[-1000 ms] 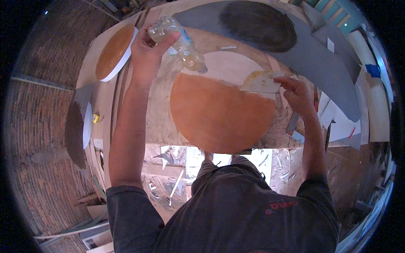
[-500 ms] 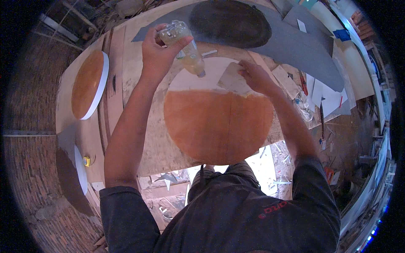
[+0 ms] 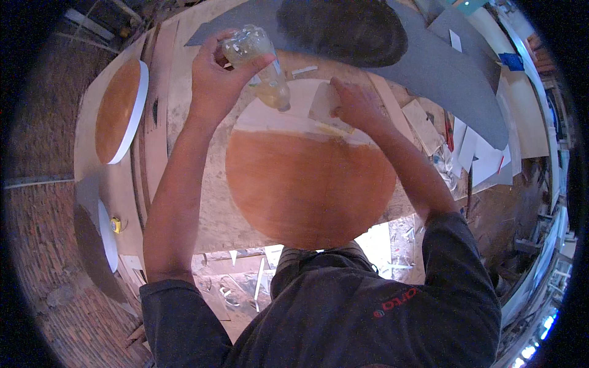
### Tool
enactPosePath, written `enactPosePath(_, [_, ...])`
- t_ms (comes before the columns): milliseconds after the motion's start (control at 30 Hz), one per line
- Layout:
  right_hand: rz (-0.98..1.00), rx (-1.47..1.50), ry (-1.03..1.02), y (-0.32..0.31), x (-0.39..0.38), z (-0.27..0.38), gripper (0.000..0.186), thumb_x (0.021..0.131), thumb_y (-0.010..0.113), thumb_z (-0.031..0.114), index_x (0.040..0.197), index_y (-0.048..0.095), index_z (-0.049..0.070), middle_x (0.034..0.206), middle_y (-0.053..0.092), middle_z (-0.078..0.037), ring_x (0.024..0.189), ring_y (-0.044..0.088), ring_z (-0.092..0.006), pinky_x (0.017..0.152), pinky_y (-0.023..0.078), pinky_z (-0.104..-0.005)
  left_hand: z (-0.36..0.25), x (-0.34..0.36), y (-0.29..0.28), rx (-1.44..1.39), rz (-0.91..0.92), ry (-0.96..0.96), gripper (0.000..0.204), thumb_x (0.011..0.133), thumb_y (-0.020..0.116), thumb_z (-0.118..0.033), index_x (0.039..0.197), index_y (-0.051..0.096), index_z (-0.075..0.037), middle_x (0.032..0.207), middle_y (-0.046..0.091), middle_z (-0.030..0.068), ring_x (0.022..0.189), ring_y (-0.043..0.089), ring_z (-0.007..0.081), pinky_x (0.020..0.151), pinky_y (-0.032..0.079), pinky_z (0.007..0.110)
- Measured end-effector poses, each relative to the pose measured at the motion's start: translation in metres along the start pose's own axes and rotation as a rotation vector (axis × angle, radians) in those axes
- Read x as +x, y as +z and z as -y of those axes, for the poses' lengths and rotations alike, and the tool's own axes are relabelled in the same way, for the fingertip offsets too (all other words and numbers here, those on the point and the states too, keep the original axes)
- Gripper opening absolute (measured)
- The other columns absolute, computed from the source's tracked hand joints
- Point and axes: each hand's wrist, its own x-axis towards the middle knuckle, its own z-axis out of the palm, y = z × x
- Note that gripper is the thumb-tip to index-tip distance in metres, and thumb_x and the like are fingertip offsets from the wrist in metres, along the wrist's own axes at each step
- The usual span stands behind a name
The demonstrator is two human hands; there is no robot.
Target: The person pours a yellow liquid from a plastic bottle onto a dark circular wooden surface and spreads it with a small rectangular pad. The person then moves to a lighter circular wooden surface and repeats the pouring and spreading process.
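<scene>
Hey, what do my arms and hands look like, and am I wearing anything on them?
Your left hand and right hand look bare, no gloves visible. The forearms are uncovered too; dark, short sleeves belong to a shirt with red lettering.

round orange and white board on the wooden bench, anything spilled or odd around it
No clear spill shows on the round orange and white board. Pale scraps lie strewn below the near edge of the wooden bench, which looks untidy.

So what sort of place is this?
Probably a woodworking or craft workshop: a worktable holds a round board, part orange, part pale; a yellow tape measure sits at left, and scraps lie scattered below.
</scene>
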Motion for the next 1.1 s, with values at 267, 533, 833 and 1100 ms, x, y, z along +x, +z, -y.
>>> enactPosePath(267, [0.324, -0.041, -0.163, -0.001, -0.03, 0.0, 0.06, 0.076, 0.086, 0.024, 0.127, 0.057, 0.014, 0.114, 0.072, -0.017, 0.109, 0.068, -0.0419, 0.085, 0.053, -0.0561, -0.005, 0.002, 0.002, -0.051, -0.043, -0.001, 0.071, 0.076, 0.095, -0.024, 0.128, 0.056, 0.005, 0.108, 0.073, 0.0153, 0.097, 0.073, 0.0188, 0.085, 0.061, 0.031])
enactPosePath(533, [-0.083, -0.173, -0.146, 0.009, 0.03, -0.033, 0.061, 0.077, 0.085, 0.025, 0.13, 0.057, 0.015, 0.115, 0.072, -0.018, 0.108, 0.068, -0.0424, 0.088, 0.053, -0.0568, -0.014, -0.001, 0.0, -0.058, -0.071, 0.001, 0.07, 0.076, 0.095, -0.022, 0.127, 0.057, 0.005, 0.108, 0.073, 0.0147, 0.097, 0.072, 0.0179, 0.086, 0.06, 0.03])
enactPosePath(833, [-0.084, -0.194, 0.088, 0.002, 0.08, -0.067, 0.056, 0.078, 0.083, 0.027, 0.127, 0.057, 0.017, 0.109, 0.074, -0.015, 0.108, 0.07, -0.0406, 0.085, 0.055, -0.0553, -0.027, -0.008, -0.007, -0.101, -0.074, 0.005, 0.068, 0.076, 0.095, -0.018, 0.128, 0.056, 0.005, 0.107, 0.073, 0.0138, 0.096, 0.072, 0.018, 0.085, 0.06, 0.03])
enactPosePath(1100, [-0.084, -0.087, 0.116, -0.031, 0.0, -0.06, 0.074, 0.072, 0.088, 0.038, 0.134, 0.057, 0.013, 0.118, 0.072, -0.018, 0.115, 0.067, -0.0407, 0.094, 0.054, -0.0526, -0.033, -0.016, -0.013, -0.138, -0.056, 0.014, 0.063, 0.076, 0.095, -0.018, 0.124, 0.059, 0.004, 0.106, 0.073, 0.0131, 0.095, 0.072, 0.0175, 0.086, 0.06, 0.03])
